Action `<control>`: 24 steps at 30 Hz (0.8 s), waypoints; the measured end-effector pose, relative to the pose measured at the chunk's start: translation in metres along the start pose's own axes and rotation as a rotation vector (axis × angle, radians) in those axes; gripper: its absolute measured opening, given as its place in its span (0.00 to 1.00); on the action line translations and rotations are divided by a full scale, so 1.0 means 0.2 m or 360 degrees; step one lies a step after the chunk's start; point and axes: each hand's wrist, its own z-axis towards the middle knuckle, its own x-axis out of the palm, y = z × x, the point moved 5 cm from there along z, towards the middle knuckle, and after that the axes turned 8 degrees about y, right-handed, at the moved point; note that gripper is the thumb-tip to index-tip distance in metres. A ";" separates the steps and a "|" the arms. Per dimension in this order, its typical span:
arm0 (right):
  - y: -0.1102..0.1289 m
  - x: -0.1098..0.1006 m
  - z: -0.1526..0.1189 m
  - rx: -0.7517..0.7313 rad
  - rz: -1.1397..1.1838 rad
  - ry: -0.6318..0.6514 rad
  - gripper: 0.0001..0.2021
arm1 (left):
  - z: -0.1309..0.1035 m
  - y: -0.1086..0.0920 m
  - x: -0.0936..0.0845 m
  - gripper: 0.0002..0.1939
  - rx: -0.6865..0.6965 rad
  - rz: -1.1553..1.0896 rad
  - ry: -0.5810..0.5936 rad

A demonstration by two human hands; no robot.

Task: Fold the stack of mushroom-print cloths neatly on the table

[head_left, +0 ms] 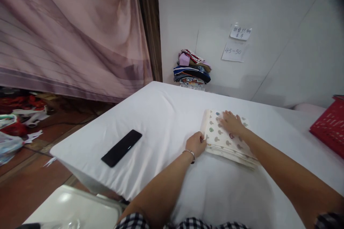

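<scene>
A folded cream cloth with small mushroom-like prints lies in several layers on the white-covered table. My left hand, with a bracelet at the wrist, pinches the cloth's near left corner between curled fingers. Flat on top of the cloth, toward its far edge, rests my right hand with its fingers spread. A black phone lies on the table to the left of both hands.
Folded clothes are stacked against the wall beyond the table. A red basket stands at the right edge. Pink curtain hangs at the left, above items on the floor. A pale lidded surface is at the lower left.
</scene>
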 end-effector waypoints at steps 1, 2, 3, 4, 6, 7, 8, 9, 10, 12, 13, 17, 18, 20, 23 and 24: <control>-0.06 0.01 -0.04 0.0033 -0.0029 -0.0009 0.24 | 0.00 0.00 0.00 0.01 -0.0001 0.0001 -0.0004; -0.12 0.02 -0.07 0.0099 -0.0046 -0.0017 0.24 | 0.01 0.00 0.00 0.01 -0.0001 0.0008 -0.0010; -0.17 0.03 -0.11 0.0186 -0.0041 -0.0025 0.26 | 0.01 0.00 0.00 0.01 0.0002 0.0017 -0.0015; -0.22 0.05 -0.14 0.0250 -0.0025 -0.0023 0.27 | 0.01 0.00 0.00 0.02 0.0005 0.0027 -0.0018; -0.27 0.10 -0.17 0.0333 0.0021 -0.0017 0.29 | 0.01 0.00 0.00 0.02 0.0011 0.0044 -0.0021; -0.27 0.12 -0.18 0.0336 0.0034 -0.0012 0.29 | 0.01 0.00 0.01 0.02 0.0012 0.0048 -0.0019; -0.28 0.13 -0.18 0.0331 0.0042 -0.0012 0.29 | 0.01 0.00 0.01 0.02 0.0013 0.0049 -0.0017; -0.27 0.13 -0.18 0.0322 0.0049 -0.0015 0.29 | 0.01 0.00 0.01 0.02 0.0014 0.0047 -0.0016; -0.27 0.13 -0.17 0.0312 0.0065 -0.0018 0.29 | 0.01 0.00 0.01 0.02 0.0015 0.0042 -0.0013; -0.28 0.12 -0.16 0.0290 0.0186 -0.0031 0.28 | 0.00 0.00 0.00 0.01 0.0015 0.0029 -0.0001; -0.29 0.10 -0.16 0.0293 0.0302 -0.0051 0.27 | 0.00 0.00 0.00 0.01 0.0017 0.0021 0.0004; -0.38 0.07 -0.24 0.0458 0.0734 -0.0176 0.28 | -0.01 -0.01 -0.01 0.01 0.0024 -0.0008 0.0006; -0.41 0.08 -0.28 0.0551 0.0875 -0.0188 0.31 | -0.01 -0.01 -0.01 0.01 0.0024 -0.0010 0.0001; -0.47 0.13 -0.36 0.0736 0.1277 -0.0168 0.36 | -0.01 -0.01 -0.01 0.01 0.0021 -0.0010 -0.0005; -0.52 0.19 -0.49 0.0904 0.1745 -0.0104 0.40 | 0.00 0.00 0.00 0.01 0.0024 -0.0009 -0.0007; -0.54 0.20 -0.52 0.0922 0.1768 -0.0090 0.40 | 0.00 0.00 0.00 0.01 0.0024 -0.0009 -0.0007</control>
